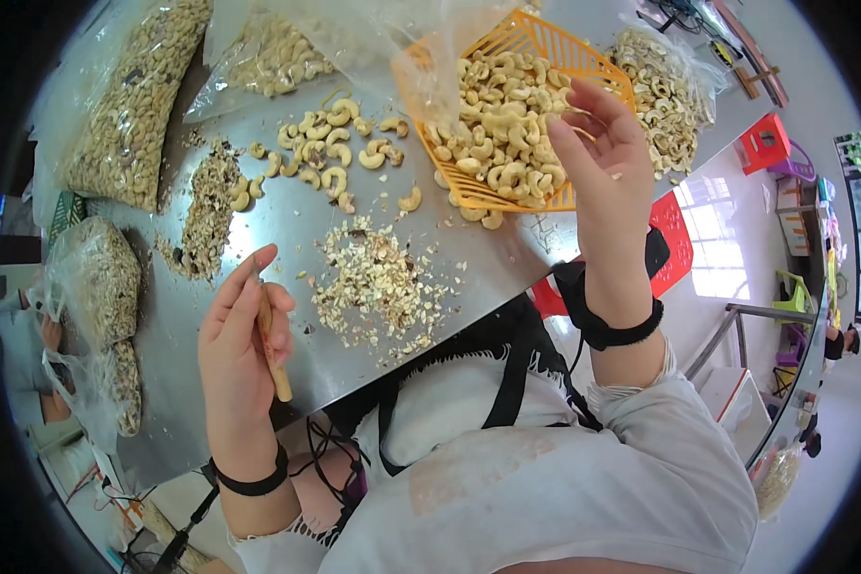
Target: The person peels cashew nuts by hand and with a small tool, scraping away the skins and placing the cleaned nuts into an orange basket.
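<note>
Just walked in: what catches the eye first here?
The orange basket heaped with cashews at the top of the metal table, with the right hand raised over it. Then the pile of broken bits in the middle, beside the left hand gripping a wooden-handled tool. Clear bags of nuts lie at the far left.

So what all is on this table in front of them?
Basket: one, orange, far right, full of cashews.
Loose cashews: about twenty, pale, table centre.
Crumb pile: one, pale, near edge.
Darker scraps: one pile, brown, left.
Bags: at least four, clear plastic, round the table, holding nuts.
Table: one, grey metal.
Left hand: grips wooden-handled tool.
Right hand: fingers over the basket.
</note>
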A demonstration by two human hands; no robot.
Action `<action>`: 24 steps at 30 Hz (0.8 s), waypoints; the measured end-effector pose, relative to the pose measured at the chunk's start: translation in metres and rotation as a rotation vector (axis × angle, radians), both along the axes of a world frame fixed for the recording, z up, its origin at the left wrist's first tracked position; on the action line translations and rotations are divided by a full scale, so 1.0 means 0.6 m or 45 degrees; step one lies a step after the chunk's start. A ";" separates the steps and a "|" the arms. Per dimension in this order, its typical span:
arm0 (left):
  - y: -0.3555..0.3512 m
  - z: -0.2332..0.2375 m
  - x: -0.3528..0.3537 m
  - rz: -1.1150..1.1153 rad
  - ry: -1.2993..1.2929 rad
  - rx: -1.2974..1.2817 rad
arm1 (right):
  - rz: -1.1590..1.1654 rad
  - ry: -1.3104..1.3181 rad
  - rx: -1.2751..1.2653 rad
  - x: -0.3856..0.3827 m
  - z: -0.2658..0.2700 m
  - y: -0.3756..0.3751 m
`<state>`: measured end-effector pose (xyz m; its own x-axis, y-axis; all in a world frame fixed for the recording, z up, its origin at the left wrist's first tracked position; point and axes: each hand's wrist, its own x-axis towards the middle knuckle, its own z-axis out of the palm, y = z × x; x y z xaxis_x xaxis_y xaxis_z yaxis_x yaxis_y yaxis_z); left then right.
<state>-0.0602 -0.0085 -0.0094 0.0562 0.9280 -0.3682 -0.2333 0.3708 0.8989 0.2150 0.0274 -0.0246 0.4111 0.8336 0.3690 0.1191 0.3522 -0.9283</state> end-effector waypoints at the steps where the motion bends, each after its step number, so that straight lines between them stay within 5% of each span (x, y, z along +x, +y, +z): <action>1: 0.002 -0.003 -0.006 0.003 0.044 0.023 | -0.037 -0.011 0.022 0.002 0.000 0.000; 18: 0.023 0.012 0.000 -0.147 0.523 0.114 | 0.165 -0.108 -0.242 -0.004 0.018 -0.031; 24: 0.069 0.073 0.069 -0.416 0.962 0.536 | 0.163 0.000 -0.287 0.018 0.024 -0.052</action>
<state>-0.0190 0.0329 0.0344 0.2213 0.9739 -0.0497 0.5285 -0.0770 0.8454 0.2256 -0.0039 -0.0099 0.2969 0.9400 0.1682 0.0866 0.1489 -0.9851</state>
